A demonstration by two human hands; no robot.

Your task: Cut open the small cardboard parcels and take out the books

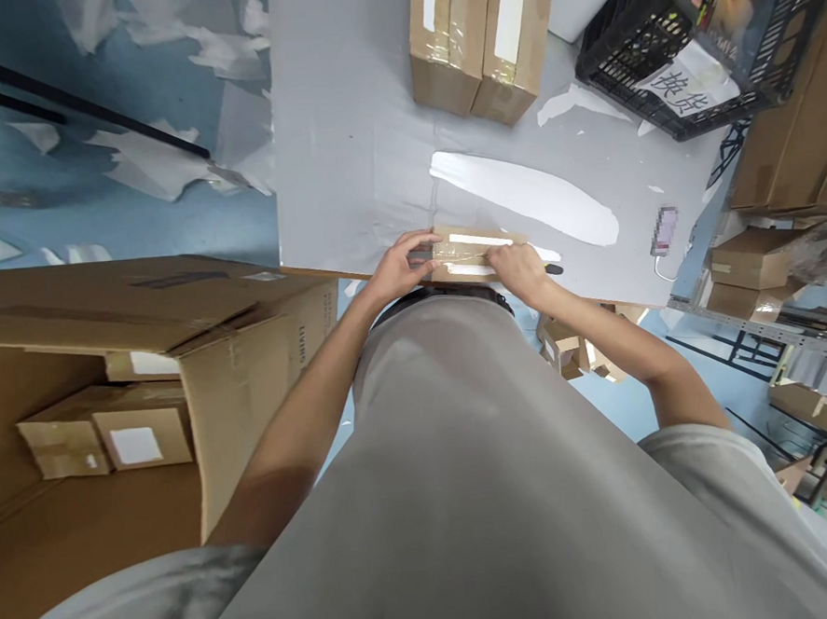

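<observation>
A small cardboard box point(464, 258) with clear tape and white labels lies at the near edge of the grey-topped table, close to my waist. My left hand point(405, 265) steadies its left end, thumb and fingers on either side of the corner. My right hand point(519, 270) is closed over the right part of the box, fingertips at the taped middle. From that fist sticks out the dark end of a black-handled tool point(555, 269); its tip is hidden. Beyond the box lies a long white paper strip point(525, 195).
Two taped cardboard boxes point(478, 53) stand at the far side. A black plastic crate point(692, 59) with a handwritten sign is at far right, near a pixelated object point(665, 231). A large open carton point(250, 385) holding smaller boxes stands at my left. Paper scraps point(153, 167) litter the blue floor.
</observation>
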